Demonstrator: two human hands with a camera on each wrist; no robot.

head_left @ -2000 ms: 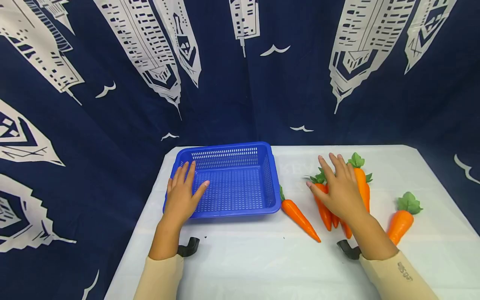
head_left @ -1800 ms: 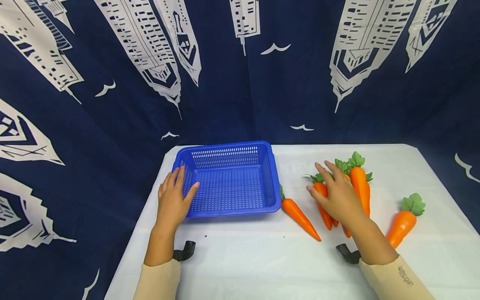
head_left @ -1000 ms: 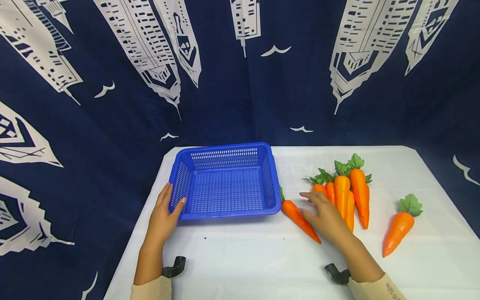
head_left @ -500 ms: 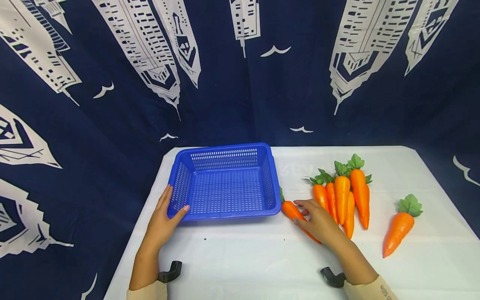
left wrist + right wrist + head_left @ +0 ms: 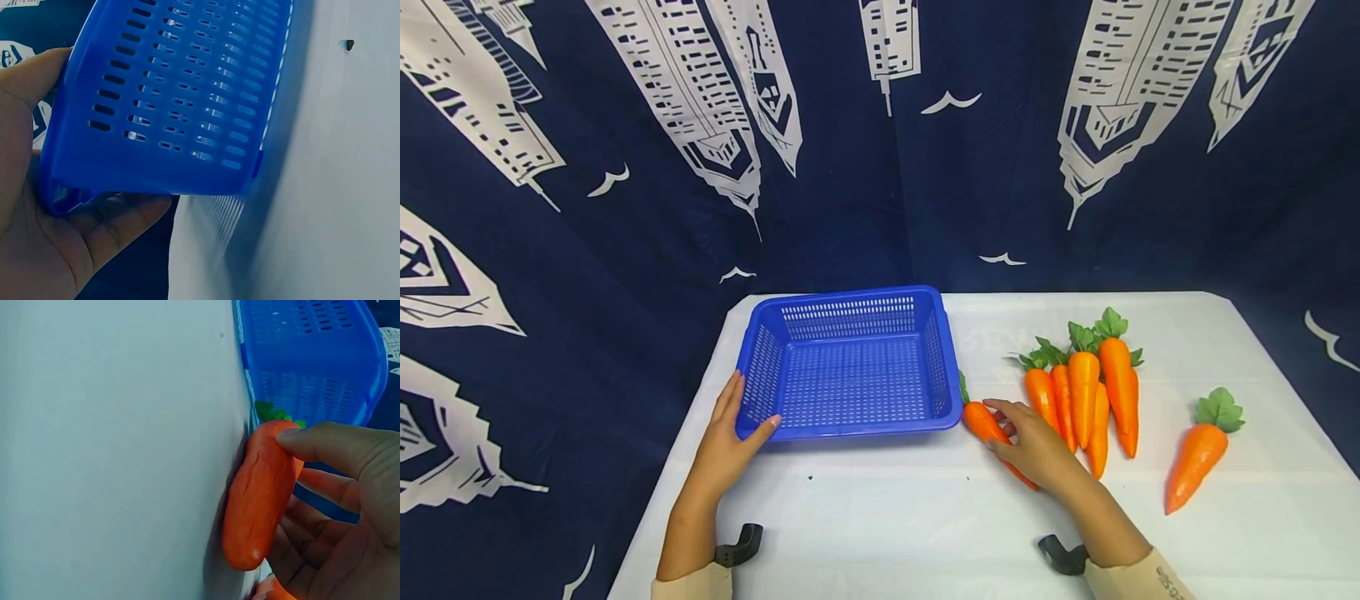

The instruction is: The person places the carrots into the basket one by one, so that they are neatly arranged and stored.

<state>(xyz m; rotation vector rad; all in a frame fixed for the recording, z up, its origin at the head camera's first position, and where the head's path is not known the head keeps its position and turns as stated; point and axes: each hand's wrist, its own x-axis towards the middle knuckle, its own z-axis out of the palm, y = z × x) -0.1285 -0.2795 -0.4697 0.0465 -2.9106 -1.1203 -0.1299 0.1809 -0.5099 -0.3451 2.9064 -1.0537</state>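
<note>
Carrot (image 5: 981,423) on the white surface (image 5: 887,533), just beside the blue basket (image 5: 865,431), pinched by the right hand (image 5: 1037,446).
The thumb bears on one flank and the fingers on the other, a grip judged suited to the tapered body; whether the green top touches the basket cannot be told. The left hand (image 5: 726,442) is clamped on the basket's near left corner, the rim between thumb and fingers, presumably to steady it. Right of the held carrot lies a carrot cluster (image 5: 1084,400), tops pointing away; farther right, a single leafy carrot (image 5: 1197,467) lies apart. Compared with two seconds earlier, the right hand has left the cluster for this carrot, and the left hand has drawn back from over the basket to its corner.
</note>
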